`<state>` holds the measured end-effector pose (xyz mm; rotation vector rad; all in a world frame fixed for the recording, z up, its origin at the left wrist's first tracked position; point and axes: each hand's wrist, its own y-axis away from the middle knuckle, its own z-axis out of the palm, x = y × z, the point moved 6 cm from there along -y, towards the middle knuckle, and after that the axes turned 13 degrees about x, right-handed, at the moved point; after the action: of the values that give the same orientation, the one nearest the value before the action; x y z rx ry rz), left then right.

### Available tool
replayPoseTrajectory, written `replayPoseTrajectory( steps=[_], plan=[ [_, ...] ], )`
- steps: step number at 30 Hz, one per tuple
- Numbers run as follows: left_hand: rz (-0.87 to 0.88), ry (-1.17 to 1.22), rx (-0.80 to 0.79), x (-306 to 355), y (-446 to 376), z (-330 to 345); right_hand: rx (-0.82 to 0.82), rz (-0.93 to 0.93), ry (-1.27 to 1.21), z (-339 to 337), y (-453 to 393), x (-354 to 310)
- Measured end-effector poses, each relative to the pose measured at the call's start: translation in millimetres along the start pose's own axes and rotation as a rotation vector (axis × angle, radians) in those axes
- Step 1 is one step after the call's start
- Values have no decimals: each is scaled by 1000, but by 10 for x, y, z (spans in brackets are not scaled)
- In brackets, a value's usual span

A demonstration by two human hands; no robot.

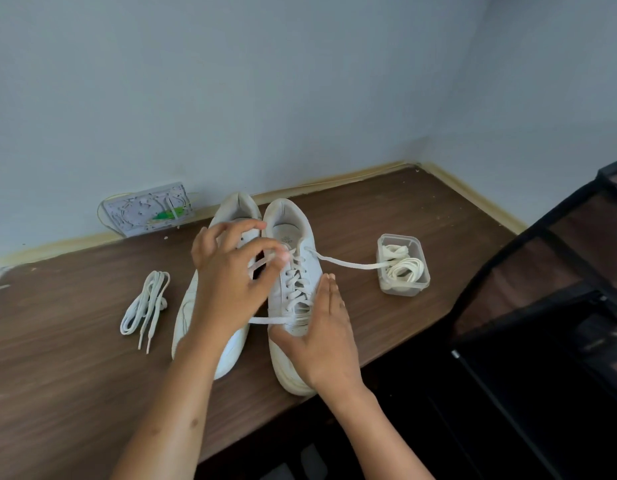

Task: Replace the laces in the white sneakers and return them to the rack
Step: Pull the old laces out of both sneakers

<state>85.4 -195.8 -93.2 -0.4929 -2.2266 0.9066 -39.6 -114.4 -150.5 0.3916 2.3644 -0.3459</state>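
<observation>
The right-hand sneaker (293,299) stood mid-surface beside its mate at 9 o'clock; its lace (345,263), limp and light, looked best pinched near the tip. The left hand (227,289) pinched one lace end, while the right hand (326,337) pressed flat-fingered on the toe. The left hand hid the other sneaker's (210,306) eyelets, and the dark rack (542,289) at 3 o'clock was cut off.

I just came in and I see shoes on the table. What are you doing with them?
A person is lacing white sneakers on a table. The left hand pinches a lace over the right sneaker, while the right hand lies flat against its side to steady it. The left sneaker waits beside it. One lace end trails to a tub holding more laces. A loose bundle of laces lies to the left.
</observation>
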Motion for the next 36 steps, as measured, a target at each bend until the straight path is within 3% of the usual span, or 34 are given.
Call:
replayPoseTrajectory(
  steps=[7, 11, 15, 17, 21, 29, 33, 36],
  plan=[
    [204, -125, 84, 230, 65, 61, 39, -34, 26, 17, 5, -1],
    [-25, 250, -27, 111, 26, 30, 60, -13, 14, 21, 16, -3],
    [-229, 458, 20, 53, -14, -141, 73, -36, 33, 13, 20, -4],
    [-208, 349, 57, 33, -30, -146, 64, -44, 32, 21, 4, 1],
    [-25, -90, 108, 56, -35, -90, 47, -8, 10, 36, -30, 16],
    [172, -236, 142, 178, 6, -85, 40, -13, 18, 43, -58, 4],
    [128, 23, 80, 156, 14, -32, 54, 6, 3, 42, -55, -1],
    [-76, 374, -44, 54, -70, -159, 68, 0, -22, 31, -54, -4]
  ],
)
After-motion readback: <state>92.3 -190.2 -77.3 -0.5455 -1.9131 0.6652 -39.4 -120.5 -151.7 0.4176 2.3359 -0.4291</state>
